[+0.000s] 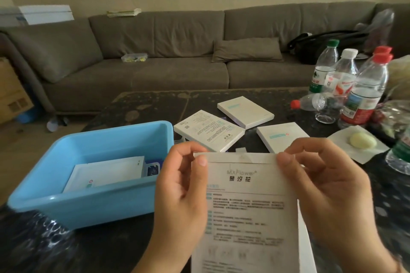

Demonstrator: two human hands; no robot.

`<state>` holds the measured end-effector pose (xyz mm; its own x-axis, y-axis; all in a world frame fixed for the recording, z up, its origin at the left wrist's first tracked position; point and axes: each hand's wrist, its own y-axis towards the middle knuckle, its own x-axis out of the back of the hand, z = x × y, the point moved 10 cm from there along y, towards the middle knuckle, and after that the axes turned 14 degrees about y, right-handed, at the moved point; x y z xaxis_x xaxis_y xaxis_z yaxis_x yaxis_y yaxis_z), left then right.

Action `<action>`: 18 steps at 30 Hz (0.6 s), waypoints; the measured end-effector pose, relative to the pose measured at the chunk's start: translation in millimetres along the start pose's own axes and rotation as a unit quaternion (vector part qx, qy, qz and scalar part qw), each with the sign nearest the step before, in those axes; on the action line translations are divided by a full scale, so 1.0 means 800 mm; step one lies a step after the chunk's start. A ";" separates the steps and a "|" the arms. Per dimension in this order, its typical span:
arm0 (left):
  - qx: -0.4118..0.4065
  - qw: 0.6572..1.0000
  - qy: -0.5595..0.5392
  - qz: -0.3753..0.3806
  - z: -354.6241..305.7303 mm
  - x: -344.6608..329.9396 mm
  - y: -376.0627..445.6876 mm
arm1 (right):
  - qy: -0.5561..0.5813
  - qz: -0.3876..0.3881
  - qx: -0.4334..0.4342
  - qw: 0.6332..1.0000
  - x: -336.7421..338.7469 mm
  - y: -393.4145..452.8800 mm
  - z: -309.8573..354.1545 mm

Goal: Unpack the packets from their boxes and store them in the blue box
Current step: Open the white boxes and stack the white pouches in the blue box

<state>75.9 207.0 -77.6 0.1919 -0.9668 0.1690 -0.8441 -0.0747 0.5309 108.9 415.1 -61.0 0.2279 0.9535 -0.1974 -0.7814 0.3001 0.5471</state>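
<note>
I hold a flat white box (246, 210) with printed text upright in front of me. My left hand (179, 193) grips its left edge with the thumb near the top flap. My right hand (328, 188) grips the right edge, its thumb on the top corner. The blue box (88, 204) stands on the table at the left and holds white packets (106, 173). Three more white boxes lie on the table beyond my hands: one with its printed side up (208, 131), one behind it (245, 111), and one at the right (281, 136) partly hidden by my fingers.
Several plastic water bottles (363, 88) stand at the table's right, and one (310, 102) lies on its side. A yellowish lump on white paper (363, 142) sits near them. A grey sofa (177, 51) runs behind the dark table (150, 104).
</note>
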 end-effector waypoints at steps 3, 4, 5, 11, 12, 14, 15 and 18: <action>-0.017 0.999 -0.024 -0.021 -0.006 0.000 -0.004 | 0.019 0.017 0.011 1.000 -0.007 -0.003 -0.002; -0.031 0.999 -0.032 -0.027 -0.011 0.001 -0.004 | 0.029 0.020 0.012 0.999 -0.007 -0.002 0.000; -0.043 0.998 -0.039 -0.033 -0.017 0.003 -0.004 | 0.037 0.022 0.015 0.999 -0.008 -0.001 0.003; -0.132 0.986 -0.053 -0.088 -0.057 0.009 0.000 | 0.070 0.025 0.071 0.995 -0.012 0.001 0.033; -0.142 0.984 -0.046 -0.095 -0.057 0.008 0.002 | 0.062 0.029 0.075 0.995 -0.014 0.001 0.032; -0.144 0.983 -0.035 -0.106 -0.049 0.005 0.006 | 0.038 0.036 0.071 0.996 -0.018 0.003 0.025; -0.137 0.984 -0.032 -0.110 -0.043 0.004 0.007 | 0.025 0.040 0.066 0.997 -0.019 0.003 0.021; -0.116 0.986 -0.037 -0.112 -0.030 -0.001 0.009 | 0.004 0.047 0.042 0.998 -0.018 0.004 0.008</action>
<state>81.8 213.0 -54.0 0.3166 -0.9481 -0.0300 -0.6463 -0.2387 0.7248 106.4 403.0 -51.3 0.1509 0.9774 -0.1481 -0.7472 0.2109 0.6303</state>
